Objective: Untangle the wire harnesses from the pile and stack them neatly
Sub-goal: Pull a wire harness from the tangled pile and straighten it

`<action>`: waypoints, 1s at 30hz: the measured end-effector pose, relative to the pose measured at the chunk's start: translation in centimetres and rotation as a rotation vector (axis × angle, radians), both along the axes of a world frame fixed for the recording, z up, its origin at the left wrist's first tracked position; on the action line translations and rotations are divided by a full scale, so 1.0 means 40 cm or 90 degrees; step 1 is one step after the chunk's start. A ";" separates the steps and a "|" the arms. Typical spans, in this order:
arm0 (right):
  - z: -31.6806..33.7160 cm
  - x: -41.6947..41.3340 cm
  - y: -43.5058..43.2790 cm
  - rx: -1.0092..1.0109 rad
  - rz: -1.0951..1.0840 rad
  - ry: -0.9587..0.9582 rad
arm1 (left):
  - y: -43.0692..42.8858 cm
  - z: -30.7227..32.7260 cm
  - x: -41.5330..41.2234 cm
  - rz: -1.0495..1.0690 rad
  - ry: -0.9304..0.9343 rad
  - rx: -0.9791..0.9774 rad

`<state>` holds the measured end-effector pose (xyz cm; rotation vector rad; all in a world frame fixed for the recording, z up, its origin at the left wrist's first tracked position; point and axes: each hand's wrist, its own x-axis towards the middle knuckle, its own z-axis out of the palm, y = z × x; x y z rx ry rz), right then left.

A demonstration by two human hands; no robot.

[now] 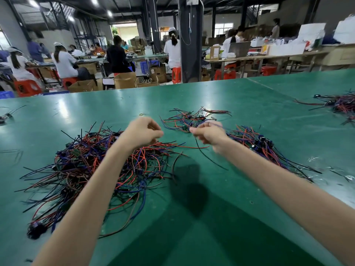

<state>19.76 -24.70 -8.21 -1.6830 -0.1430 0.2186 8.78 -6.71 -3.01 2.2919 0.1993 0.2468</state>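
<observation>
now | step: freeing one harness point(197, 144) | right hand point(208, 134) pinches it over the surface point(230, 189), tails dangling | left hand point(143, 132) curled, hold unclear | tangled pile point(92, 162) left, stack point(255, 144) right | tip: pull slowly, shake tails free, align ends on stack

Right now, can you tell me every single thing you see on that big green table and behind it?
table: one, green, fills the front
big wire pile: one, red, blue and black, left
small wire bunch: one, same colours, far middle
wire stack: one, same colours, right
far wire pile: one, same colours, far right edge
rubber band: one, yellowish, far middle
stools: several, red, behind table
boxes: several, brown, floor behind
people: several, back benches
left hand: one, fingers curled, above big pile
right hand: one, pinching a black wire, middle
</observation>
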 end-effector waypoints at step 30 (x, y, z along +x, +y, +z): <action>0.053 0.132 0.040 -0.006 0.157 -0.010 | 0.300 0.020 -0.104 0.208 0.207 0.085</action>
